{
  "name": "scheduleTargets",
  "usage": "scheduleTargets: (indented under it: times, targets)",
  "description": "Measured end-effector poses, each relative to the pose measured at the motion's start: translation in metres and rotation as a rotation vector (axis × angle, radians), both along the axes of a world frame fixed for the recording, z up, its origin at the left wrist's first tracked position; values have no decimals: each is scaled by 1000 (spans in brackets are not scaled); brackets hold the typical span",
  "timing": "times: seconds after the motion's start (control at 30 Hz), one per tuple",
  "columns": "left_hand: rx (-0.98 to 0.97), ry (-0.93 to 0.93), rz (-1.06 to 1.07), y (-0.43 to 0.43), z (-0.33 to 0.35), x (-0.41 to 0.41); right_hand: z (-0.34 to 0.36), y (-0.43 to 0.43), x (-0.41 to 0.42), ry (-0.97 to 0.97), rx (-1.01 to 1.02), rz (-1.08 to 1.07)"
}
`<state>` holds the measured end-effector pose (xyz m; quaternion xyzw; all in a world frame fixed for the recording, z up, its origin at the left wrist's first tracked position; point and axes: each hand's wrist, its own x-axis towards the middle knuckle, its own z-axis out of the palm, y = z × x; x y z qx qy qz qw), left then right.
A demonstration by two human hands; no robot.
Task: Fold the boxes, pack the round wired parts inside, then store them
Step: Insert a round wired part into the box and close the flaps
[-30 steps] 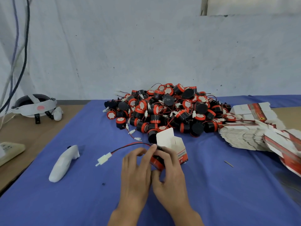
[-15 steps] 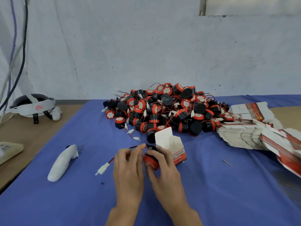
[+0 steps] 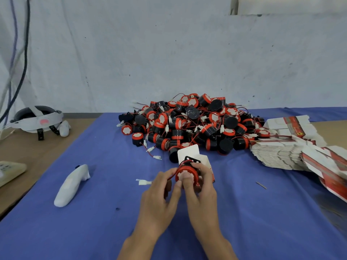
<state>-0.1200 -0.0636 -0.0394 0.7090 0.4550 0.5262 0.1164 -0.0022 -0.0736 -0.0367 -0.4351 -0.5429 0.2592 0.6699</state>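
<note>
My right hand (image 3: 201, 186) grips a round black part with a red ring (image 3: 185, 172), its white face turned toward me and my thumb across it. My left hand (image 3: 159, 192) pinches the part's red and black wire beside the red ring; the white connector (image 3: 143, 182) lies on the cloth to the left. A small open white and red box (image 3: 189, 153) stands just behind the part, its flap up. A big heap of round wired parts (image 3: 189, 126) lies farther back. Flat unfolded boxes (image 3: 281, 152) are stacked at the right.
A blue cloth (image 3: 93, 212) covers the table. A white controller (image 3: 72, 184) lies at the left on it. A white headset (image 3: 37, 119) and a pale device (image 3: 9, 171) sit on the bare wood at far left. A small sliver (image 3: 261, 185) lies right of my hands.
The part has turned so its white face points at me and sits in front of the box. The wire has been drawn in; its connector now lies closer to my left hand.
</note>
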Motion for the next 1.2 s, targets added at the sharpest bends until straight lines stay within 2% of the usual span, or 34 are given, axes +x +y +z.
scheduleTargets:
  times: [0.2, 0.33, 0.53, 0.77, 0.83, 0.97, 1.07, 1.2]
  targets:
    - [117, -38, 52, 2, 2, -1, -2, 0, -3, -32, -2, -63]
    - [83, -104, 30, 0, 3, -4, -6, 1, -4, -199, -8, -37]
    - [-80, -325, -9, -1, 8, -2, -6, 1, -4, -149, 21, -11]
    - [-262, -603, -128, 4, 15, -10, -5, -2, -4, -273, 46, -13]
    - [-281, -596, -139, 6, 14, -9, -6, -3, -5, -269, 52, 9]
    - [-280, -471, -171, 3, 10, -2, -2, -3, -2, -87, 8, -9]
    - [-261, -421, -202, 2, 7, -2, -1, -3, -1, -39, -11, -31]
    - [-311, -388, -308, 1, 4, -2, 3, -3, 0, 43, -18, -22]
